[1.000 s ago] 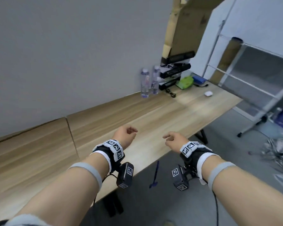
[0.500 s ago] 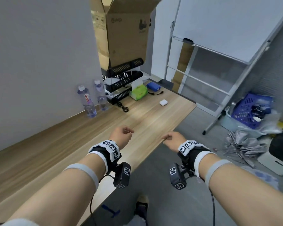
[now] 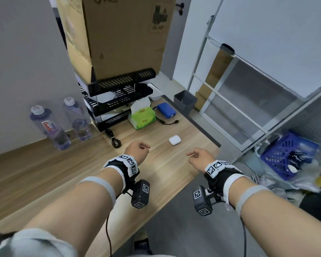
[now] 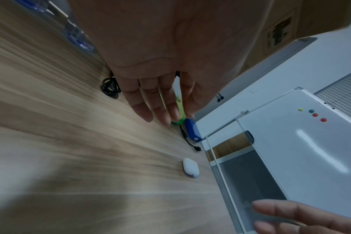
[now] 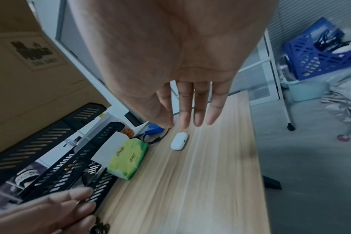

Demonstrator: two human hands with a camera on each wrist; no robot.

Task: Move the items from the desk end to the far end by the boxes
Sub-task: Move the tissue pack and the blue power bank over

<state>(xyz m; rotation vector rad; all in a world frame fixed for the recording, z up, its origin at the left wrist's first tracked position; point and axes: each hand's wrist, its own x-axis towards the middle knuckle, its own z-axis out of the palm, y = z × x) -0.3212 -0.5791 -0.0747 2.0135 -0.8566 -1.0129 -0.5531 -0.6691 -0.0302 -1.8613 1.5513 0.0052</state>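
Both hands are hovering above the wooden worktop [image 3: 67, 175], and neither is holding anything. The left hand [image 3: 137, 151] is hanging with its fingers [image 4: 150, 101] relaxed and nearly straight, apart from the surface. The right hand [image 3: 199, 157] is positioned near the worktop's front edge, its fingers [image 5: 198, 109] extended and slightly spread, pointing toward the white earbud case [image 3: 174, 140].

The white earbud case is lying flat on the worktop, beyond and between the two hands, touched by neither. Taking this case as the landmark: the green tissue pack [image 3: 142, 117] is sitting behind it and to the left, just in front of the black tiered rack [image 3: 117, 101]. The blue battery pack [image 3: 166, 110] with its black lead is lying directly behind the case, beside the tissue pack. A coiled black cable [image 3: 113, 139] is lying to the left of the case. Two clear water bottles [image 3: 50, 128] are standing upright farther left, against the wall. A large cardboard box [image 3: 126, 38] is resting on top of the rack. Off the worktop, to the right of the case, a blue plastic basket [image 3: 285, 156] is sitting on the floor.
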